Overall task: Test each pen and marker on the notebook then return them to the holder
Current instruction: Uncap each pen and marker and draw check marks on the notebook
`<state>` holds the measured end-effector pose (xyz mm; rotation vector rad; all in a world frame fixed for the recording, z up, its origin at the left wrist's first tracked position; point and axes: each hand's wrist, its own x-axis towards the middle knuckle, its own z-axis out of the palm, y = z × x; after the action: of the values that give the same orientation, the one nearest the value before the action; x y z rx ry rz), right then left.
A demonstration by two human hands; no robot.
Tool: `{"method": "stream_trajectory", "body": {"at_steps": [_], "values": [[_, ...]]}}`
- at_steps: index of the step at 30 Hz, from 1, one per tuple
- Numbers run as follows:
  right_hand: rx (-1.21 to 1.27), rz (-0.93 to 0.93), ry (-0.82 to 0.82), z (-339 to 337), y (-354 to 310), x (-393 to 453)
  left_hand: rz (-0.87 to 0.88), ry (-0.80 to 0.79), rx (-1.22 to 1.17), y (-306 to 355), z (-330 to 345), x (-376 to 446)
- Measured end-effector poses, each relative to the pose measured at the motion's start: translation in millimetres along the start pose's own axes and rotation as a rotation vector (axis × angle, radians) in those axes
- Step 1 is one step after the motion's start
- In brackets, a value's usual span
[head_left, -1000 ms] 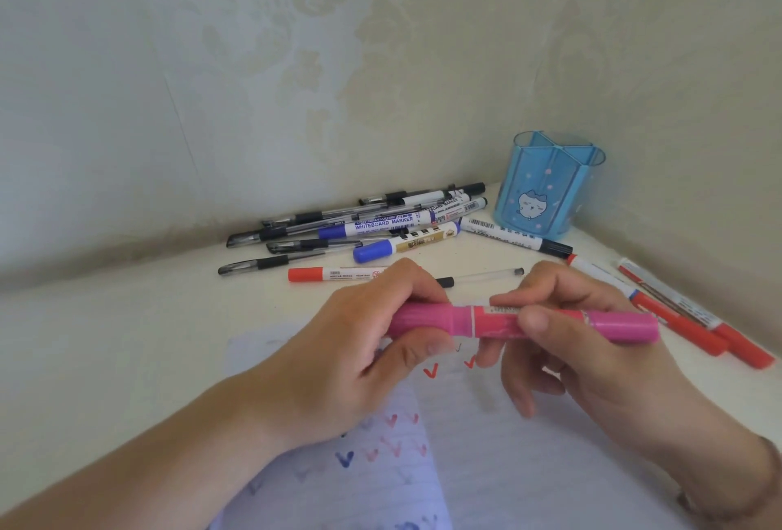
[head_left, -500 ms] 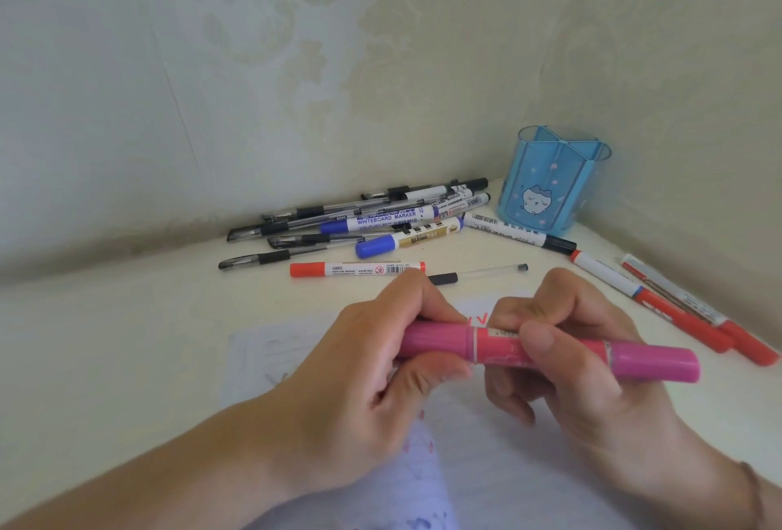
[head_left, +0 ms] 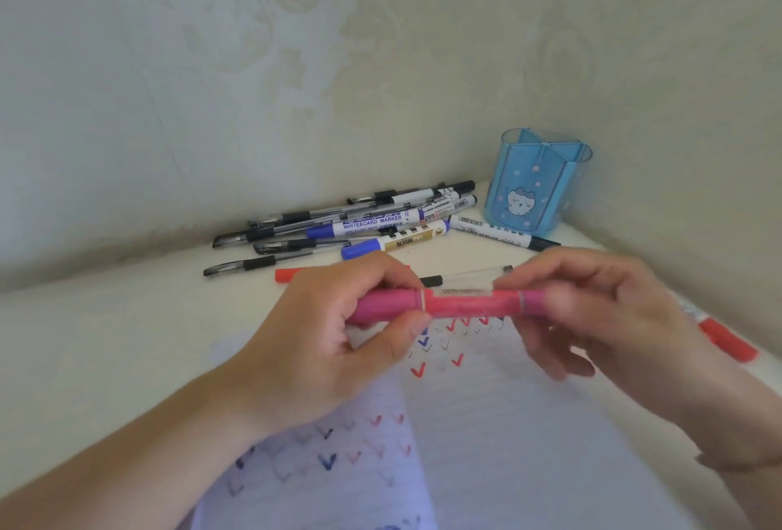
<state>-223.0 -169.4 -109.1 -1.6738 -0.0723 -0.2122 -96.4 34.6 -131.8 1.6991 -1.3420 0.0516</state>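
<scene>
A thick pink marker (head_left: 461, 303) is held level between both hands above the open notebook (head_left: 486, 424). My left hand (head_left: 338, 343) grips its left cap end, thumb under and fingers over. My right hand (head_left: 592, 318) covers its right end. The notebook's lined pages carry several red, blue and black check marks. The blue transparent holder (head_left: 535, 182) with a cartoon face stands in the far right corner; nothing shows inside it. A pile of black pens and whiteboard markers (head_left: 359, 225) lies left of the holder.
A red-capped marker (head_left: 292, 274) and a thin clear pen (head_left: 465, 275) lie just behind my hands. Red markers (head_left: 723, 339) lie at the right along the wall. Patterned walls close the desk corner at back and right.
Both hands lifted the pink marker up and away from me. My right hand slid along it and now hides the right cap that stuck out before.
</scene>
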Motion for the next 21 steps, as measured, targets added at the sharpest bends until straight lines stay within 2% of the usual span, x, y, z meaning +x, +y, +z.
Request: {"method": "stream_trajectory", "body": {"at_steps": [2, 4, 6, 9, 11, 16, 21], "values": [[-0.25, 0.035, -0.05, 3.8, 4.9, -1.6, 0.065, -0.075, 0.048, 1.4, 5.1, -2.7], [-0.359, 0.043, -0.134, 13.9, 9.7, -5.1, 0.07, -0.13, -0.032, 2.8, 5.6, -6.8], [-0.391, -0.015, -0.131, 20.7, 10.9, -6.7, -0.019, -0.106, -0.26, 1.3, 0.4, -8.0], [-0.483, -0.126, -0.075, 29.4, 11.8, -9.1, -0.158, 0.034, -0.656, 0.6, -4.3, -4.2], [-0.497, -0.177, -0.079, 36.5, 11.6, -11.2, -0.221, 0.08, -0.817, 3.7, -2.8, -0.6], [-0.541, -0.286, -0.086, 45.8, 12.5, -14.4, -0.252, 0.135, -0.892, 7.3, -0.1, -3.1], [-0.487, -0.322, -0.082, 52.6, 12.1, -13.9, -0.2, 0.073, -0.862, 10.4, -0.5, -4.1]]}}
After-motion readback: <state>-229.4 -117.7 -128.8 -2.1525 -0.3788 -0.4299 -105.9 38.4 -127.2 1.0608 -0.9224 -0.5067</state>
